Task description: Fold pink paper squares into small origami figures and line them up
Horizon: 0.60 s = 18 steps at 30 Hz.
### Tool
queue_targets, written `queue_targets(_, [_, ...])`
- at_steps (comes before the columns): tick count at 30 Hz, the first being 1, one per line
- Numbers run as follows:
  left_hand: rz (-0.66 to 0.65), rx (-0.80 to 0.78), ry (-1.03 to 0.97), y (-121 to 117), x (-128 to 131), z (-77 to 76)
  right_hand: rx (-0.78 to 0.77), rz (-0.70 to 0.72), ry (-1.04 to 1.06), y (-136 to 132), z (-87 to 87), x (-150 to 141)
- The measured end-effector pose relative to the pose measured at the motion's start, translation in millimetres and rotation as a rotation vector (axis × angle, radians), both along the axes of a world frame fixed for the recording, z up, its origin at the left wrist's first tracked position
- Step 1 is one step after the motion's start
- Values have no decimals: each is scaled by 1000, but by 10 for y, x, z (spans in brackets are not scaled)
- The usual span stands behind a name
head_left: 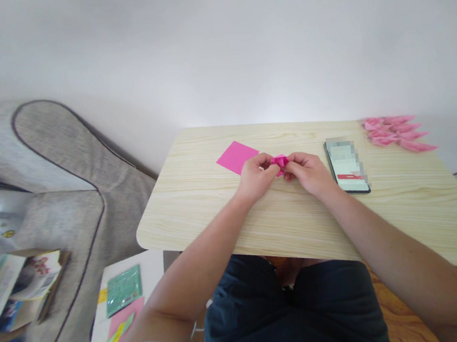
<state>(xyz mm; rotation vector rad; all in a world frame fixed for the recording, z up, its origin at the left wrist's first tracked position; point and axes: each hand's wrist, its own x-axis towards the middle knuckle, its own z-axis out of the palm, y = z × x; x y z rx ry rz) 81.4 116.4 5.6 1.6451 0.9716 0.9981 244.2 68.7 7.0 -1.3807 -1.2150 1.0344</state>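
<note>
Both my hands meet above the middle of a light wooden table (216,210). My left hand (255,177) and my right hand (309,172) each pinch one side of a small folded piece of bright pink paper (280,162), fingers closed on it. A flat square sheet of the same pink paper (235,156) lies on the table just left of my left hand.
A phone (346,165) with a lit screen lies right of my right hand. Several folded pink paper pieces (396,133) sit at the table's far right corner. A grey sofa (61,172) with books stands to the left; paper packs (122,291) lie below the table's left edge.
</note>
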Motion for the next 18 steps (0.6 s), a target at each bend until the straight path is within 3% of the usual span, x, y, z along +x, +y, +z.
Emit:
queue_targets(6, [25, 67, 46, -15, 1, -12, 8, -42, -4, 7, -14, -17])
queue_targets(11, [52, 87, 49, -23, 1, -4, -9, 5, 22, 9, -6, -6])
queue_targets(18, [62, 92, 32, -28, 21, -27, -23, 19, -97, 19, -34, 32])
